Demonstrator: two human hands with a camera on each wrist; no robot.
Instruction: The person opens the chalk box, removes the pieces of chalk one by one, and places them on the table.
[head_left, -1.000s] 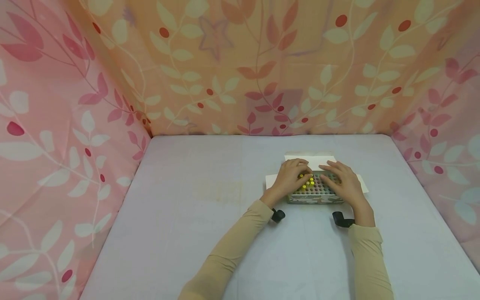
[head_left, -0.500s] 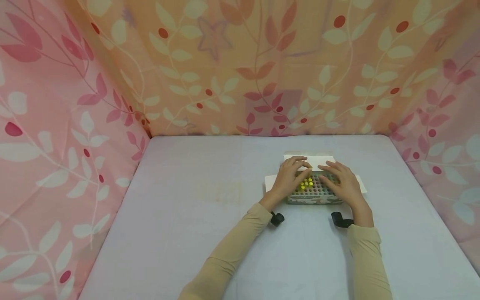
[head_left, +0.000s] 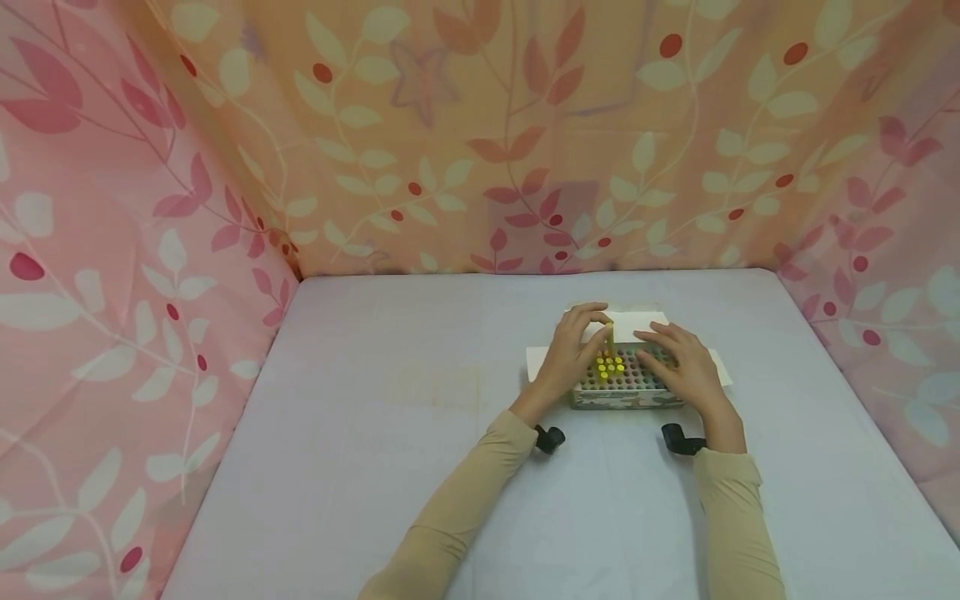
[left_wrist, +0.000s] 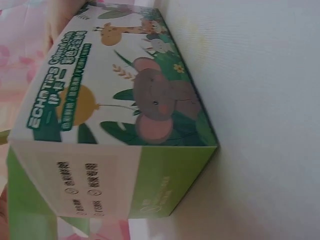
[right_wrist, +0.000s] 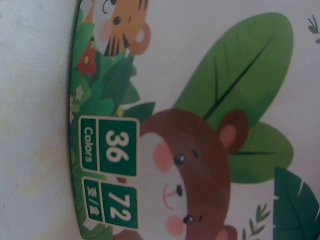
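An open box of chalk (head_left: 628, 400) stands on the white table, packed with rows of round ends. Several yellow chalk ends (head_left: 609, 367) stick up above the rest on its left side. Over the box, my left hand (head_left: 564, 352) pinches an upright yellow-green chalk stick (head_left: 611, 337) between thumb and fingers. My right hand (head_left: 688, 371) hovers over the box's right part with fingers spread, holding nothing visible. The left wrist view shows the box's printed front, with an elephant (left_wrist: 162, 100); the right wrist view shows a printed bear (right_wrist: 195, 175).
White flaps (head_left: 636, 323) fold out from the box at the back and both sides. A black wrist camera (head_left: 550, 439) sits below the left hand, another black camera (head_left: 681, 439) by the right. Floral curtains (head_left: 450, 167) enclose the white table (head_left: 375, 375).
My left hand has risen slightly, and the chalk stick it pinches now shows upright above the box. The right hand stays almost where it was.
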